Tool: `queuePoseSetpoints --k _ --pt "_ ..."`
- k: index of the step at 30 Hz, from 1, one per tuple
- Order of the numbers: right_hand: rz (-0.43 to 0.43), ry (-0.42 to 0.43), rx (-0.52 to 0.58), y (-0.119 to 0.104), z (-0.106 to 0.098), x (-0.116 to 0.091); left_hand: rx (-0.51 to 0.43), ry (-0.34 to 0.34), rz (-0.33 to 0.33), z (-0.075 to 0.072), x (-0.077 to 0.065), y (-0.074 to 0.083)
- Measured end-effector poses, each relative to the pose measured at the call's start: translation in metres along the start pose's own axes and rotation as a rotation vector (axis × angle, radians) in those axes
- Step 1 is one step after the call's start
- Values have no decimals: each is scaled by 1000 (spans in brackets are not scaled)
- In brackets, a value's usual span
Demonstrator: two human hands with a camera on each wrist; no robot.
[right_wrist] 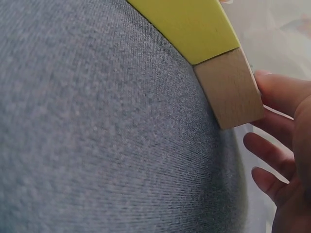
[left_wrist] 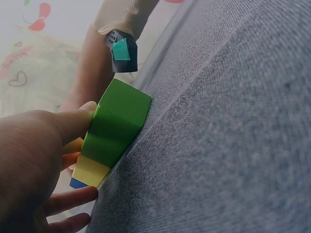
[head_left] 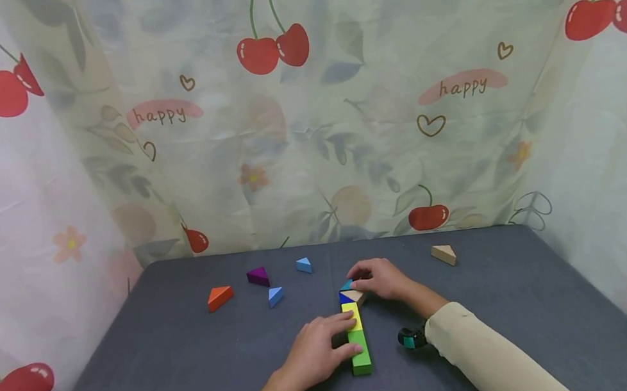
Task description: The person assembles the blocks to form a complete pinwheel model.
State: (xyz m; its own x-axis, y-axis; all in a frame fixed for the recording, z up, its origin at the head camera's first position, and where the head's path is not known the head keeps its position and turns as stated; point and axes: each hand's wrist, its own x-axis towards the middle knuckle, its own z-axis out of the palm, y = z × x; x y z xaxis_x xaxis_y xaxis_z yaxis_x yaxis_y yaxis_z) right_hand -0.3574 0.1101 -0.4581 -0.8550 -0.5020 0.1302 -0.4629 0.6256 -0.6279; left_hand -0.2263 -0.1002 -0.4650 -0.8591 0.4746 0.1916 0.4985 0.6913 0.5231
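A row of blocks runs away from me: a green block point(head_left: 360, 351), a yellow block point(head_left: 352, 317), a dark blue triangle block point(head_left: 345, 297) beside a wooden triangle block point(head_left: 357, 296), then a teal triangle block point(head_left: 347, 285) at the far end. My left hand point(head_left: 318, 350) rests at the row's left side, its thumb on the green block and a finger across the yellow one, fingers fairly straight. At the far end my right hand point(head_left: 382, 278) pinches the teal triangle block between thumb and forefinger. The right wrist view shows that thumb by the wooden block point(right_wrist: 229, 90); the teal piece is hidden there.
Left of the row lie an orange triangle block point(head_left: 220, 298), a purple one point(head_left: 258, 276) and two light blue ones point(head_left: 303, 265). Another wooden triangle block point(head_left: 444, 255) lies far right. Patterned curtains point(head_left: 305, 125) surround the dark grey table point(head_left: 195, 377).
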Motion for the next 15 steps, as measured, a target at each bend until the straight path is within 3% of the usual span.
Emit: queuePoseSetpoints --k 15 --pt "-1 -17 6 -2 0 0 7 9 12 0 -1 1"
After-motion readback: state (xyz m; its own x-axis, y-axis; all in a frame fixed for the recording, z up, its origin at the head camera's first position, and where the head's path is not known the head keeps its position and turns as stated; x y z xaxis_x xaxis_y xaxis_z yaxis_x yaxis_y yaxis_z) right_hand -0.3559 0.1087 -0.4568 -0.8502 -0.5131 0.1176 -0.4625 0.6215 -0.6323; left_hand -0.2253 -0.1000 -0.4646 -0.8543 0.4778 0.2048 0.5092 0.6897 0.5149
